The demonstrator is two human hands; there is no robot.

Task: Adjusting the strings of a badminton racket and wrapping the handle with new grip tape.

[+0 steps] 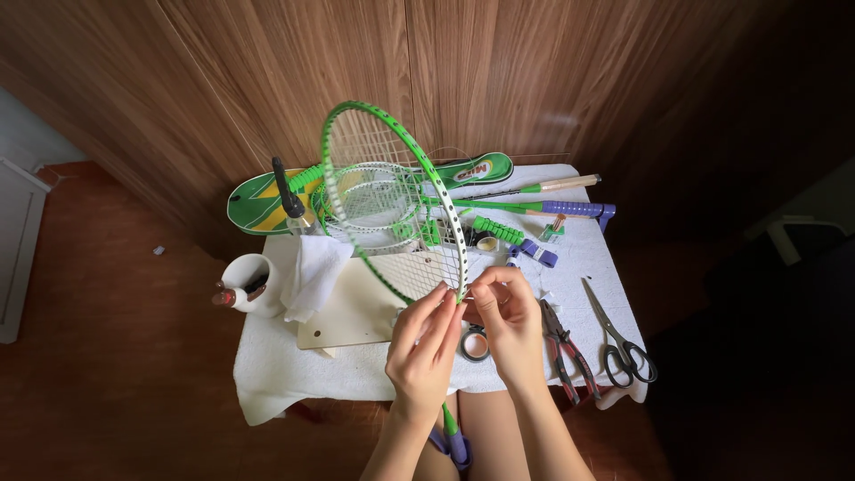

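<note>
A green and white badminton racket point(396, 147) stands tilted upright over a small table, its handle reaching down between my knees. My left hand point(426, 343) pinches the lower rim of the racket's head with its fingertips. My right hand point(505, 313) pinches the same stretch of rim from the right, fingers closed on the frame or a string there. The two hands nearly touch. A roll of tape point(475, 344) lies on the table just under them.
The table wears a white cloth point(294, 379). On it lie a second racket point(378, 209), a green racket cover point(267, 198), a white mug point(249, 283), a cream board point(352, 312), red pliers point(567, 349), scissors point(621, 338) and purple grip tape point(574, 208). Wooden panelling stands behind.
</note>
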